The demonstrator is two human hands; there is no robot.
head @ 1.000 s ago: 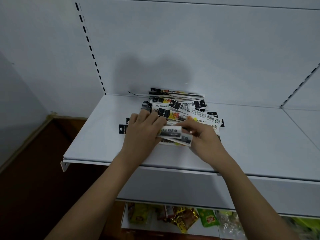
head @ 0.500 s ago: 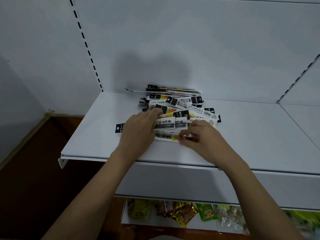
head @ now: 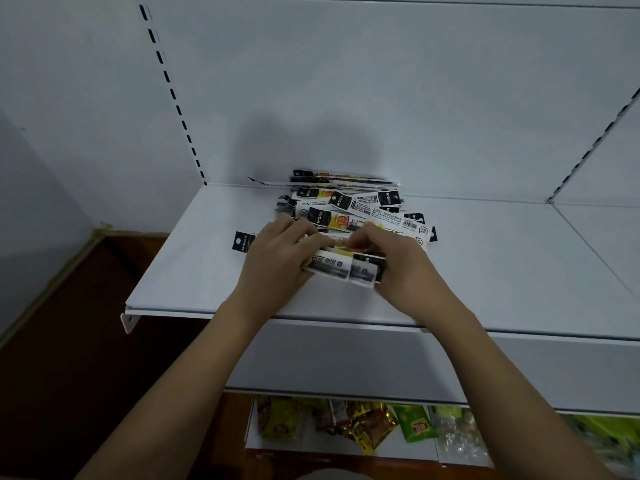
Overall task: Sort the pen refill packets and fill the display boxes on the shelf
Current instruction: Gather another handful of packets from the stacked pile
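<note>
Refill packets [head: 343, 268] sit bundled between your two hands at the near edge of the pile, lifted slightly off the white shelf [head: 180, 271]. The bundle runs crosswise, its white and grey printed faces tilted toward you, one end tucked into your left palm and the other capped by your right.

Your left hand [head: 277, 261] comes in from the lower left, back of the hand up, fingers curled over the top of the bundle's left end and gripping it. Beneath that hand another packet lies flat, its black header tab [head: 243, 241] poking out to the left.

Your right hand [head: 398, 268] comes in from the lower right, fingers bent over the bundle's right end with the fingertips meeting your left fingertips on top; it also holds the bundle. Your thumbs are hidden behind the packets, so you cannot tell exactly where they press.

Behind your hands the loose pile [head: 356, 209] of packets spreads back to the rear panel [head: 415, 98], lying at mixed angles with black headers and barcodes showing. Both forearms reach up over the shelf's front lip. On the lower shelf, snack bags [head: 367, 427] lie in a row.
</note>
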